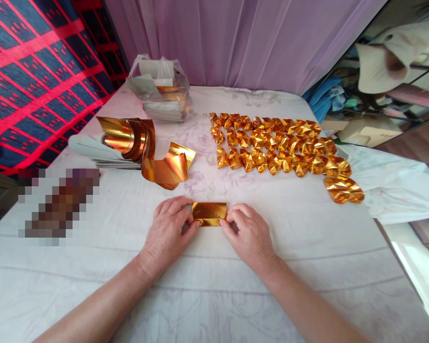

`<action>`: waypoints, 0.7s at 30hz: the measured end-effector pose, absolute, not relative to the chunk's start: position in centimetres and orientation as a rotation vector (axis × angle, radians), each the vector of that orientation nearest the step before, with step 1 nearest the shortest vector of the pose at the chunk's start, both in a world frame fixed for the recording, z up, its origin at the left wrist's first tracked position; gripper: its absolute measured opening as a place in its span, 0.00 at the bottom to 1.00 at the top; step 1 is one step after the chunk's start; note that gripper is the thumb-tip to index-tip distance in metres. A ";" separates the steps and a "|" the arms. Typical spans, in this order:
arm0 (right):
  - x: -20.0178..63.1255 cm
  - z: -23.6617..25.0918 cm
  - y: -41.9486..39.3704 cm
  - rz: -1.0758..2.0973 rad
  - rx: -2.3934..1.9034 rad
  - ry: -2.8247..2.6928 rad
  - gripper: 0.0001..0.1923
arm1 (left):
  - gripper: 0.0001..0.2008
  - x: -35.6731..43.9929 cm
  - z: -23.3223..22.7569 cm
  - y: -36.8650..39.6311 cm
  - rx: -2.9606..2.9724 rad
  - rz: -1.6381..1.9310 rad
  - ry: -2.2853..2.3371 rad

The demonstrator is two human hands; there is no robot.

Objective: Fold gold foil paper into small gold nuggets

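Between my two hands a small sheet of gold foil paper point(209, 210) lies on the table, with a fold running along its near edge. My left hand point(169, 226) pinches its left end between thumb and fingers. At the right end, my right hand point(249, 232) grips the same sheet, thumb on the near fold. Beyond my left hand sit loose curled gold foil sheets point(166, 169) beside a stack of paper with a curled gold bundle point(128, 138) on top. To the far right, several folded gold foil pieces point(271, 143) stand in rows.
A clear plastic bag point(160, 90) of paper sheets stands at the back. The table point(207, 295) has a pale flowered cover. Purple curtain point(243, 43) hangs behind it. A blurred-out patch point(62, 205) covers something on the left. Boxes point(370, 131) and a white hat point(382, 66) are at right.
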State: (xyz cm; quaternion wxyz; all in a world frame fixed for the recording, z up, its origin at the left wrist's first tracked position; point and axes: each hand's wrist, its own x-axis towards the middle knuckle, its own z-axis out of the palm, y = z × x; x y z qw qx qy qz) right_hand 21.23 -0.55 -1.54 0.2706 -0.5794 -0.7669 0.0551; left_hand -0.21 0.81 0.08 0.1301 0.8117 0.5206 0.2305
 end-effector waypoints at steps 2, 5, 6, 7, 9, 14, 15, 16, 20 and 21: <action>21.2 -1.5 -0.6 0.148 -1.557 -2.063 0.09 | 0.07 -0.2 0.1 0.8 2.357 0.672 1.513; 21.2 -1.6 -0.6 0.145 -1.551 -2.061 0.09 | 0.07 -0.2 0.1 0.8 2.360 0.671 1.512; 21.2 -1.6 -0.6 0.145 -1.548 -2.062 0.09 | 0.07 -0.2 0.1 0.8 2.362 0.670 1.511; 21.2 -1.6 -0.6 0.144 -1.545 -2.062 0.09 | 0.08 -0.2 0.1 0.8 2.365 0.668 1.510; 21.2 -1.6 -0.6 0.142 -1.542 -2.060 0.09 | 0.08 -0.2 0.1 0.8 2.368 0.666 1.508; 21.2 -1.6 -0.6 0.144 -1.541 -2.051 0.09 | 0.08 -0.2 0.2 0.8 2.358 0.664 1.511; 21.2 -1.6 -0.6 0.145 -1.542 -2.049 0.09 | 0.08 -0.2 0.2 0.8 2.355 0.662 1.513; 21.3 -1.6 -0.6 0.144 -1.543 -2.046 0.09 | 0.08 -0.2 0.2 0.8 2.353 0.659 1.515; 21.3 -1.6 -0.6 0.152 -1.544 -2.036 0.08 | 0.07 -0.2 0.2 0.8 2.348 0.649 1.519; 21.3 -1.6 -0.6 0.153 -1.549 -2.032 0.07 | 0.07 -0.2 0.2 0.8 2.348 0.644 1.521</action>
